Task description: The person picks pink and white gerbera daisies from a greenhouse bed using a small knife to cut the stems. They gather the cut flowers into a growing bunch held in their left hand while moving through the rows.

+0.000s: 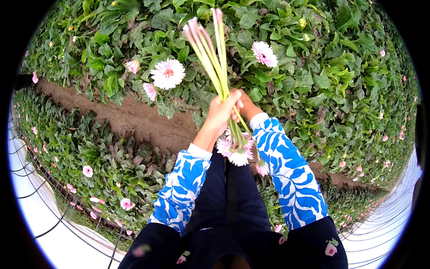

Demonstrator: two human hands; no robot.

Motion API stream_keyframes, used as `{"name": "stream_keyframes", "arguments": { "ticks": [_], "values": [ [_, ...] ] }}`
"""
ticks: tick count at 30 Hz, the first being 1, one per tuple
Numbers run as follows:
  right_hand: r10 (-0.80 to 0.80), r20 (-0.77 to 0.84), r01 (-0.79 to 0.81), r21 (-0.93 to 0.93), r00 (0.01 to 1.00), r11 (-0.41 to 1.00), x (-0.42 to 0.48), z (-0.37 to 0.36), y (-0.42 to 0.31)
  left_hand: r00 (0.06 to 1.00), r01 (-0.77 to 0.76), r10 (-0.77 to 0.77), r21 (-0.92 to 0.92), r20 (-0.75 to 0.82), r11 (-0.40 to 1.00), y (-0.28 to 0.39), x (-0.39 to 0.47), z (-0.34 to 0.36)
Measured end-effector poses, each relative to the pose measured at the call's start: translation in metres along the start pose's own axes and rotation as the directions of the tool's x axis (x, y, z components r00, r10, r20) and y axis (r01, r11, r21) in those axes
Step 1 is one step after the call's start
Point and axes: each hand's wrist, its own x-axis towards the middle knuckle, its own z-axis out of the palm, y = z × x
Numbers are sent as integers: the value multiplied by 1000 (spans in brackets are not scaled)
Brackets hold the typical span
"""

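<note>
A bunch of gerbera daisies with pale pink and white blooms (pixel 237 148) hangs heads down, its long green stems (pixel 215 64) pointing up and away, pinkish at the cut-looking ends. Around the stems my left hand (pixel 220 112) is closed, with the thumb along them. Just behind it, on the right, my right hand (pixel 244 102) also grips the bunch and is partly hidden by the left. One stem slants apart toward the right sleeve, where a pink bloom (pixel 262 167) hangs. Both forearms wear blue and white patterned sleeves.
Dense leafy gerbera plants (pixel 302 84) fill the bed ahead. A white bloom (pixel 168 73) and a pink one (pixel 264 54) stand there. A bare soil path (pixel 134 117) crosses beneath, with another planted row (pixel 111 168) on its near side. Curved greenhouse framing shows at lower left.
</note>
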Motion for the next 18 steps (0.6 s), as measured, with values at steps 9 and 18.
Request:
{"name": "stream_keyframes", "arguments": {
  "ticks": [9,18],
  "values": [
    [-579,-474,371,-463,664,805,-14,0,13,908,169,-187,-82,-375,982,-37,96,-54],
    [-497,-192,-112,-976,846,187,52,-41,-11,918,184,-163,23,-362,983,-66,92,-83]
  ]
}}
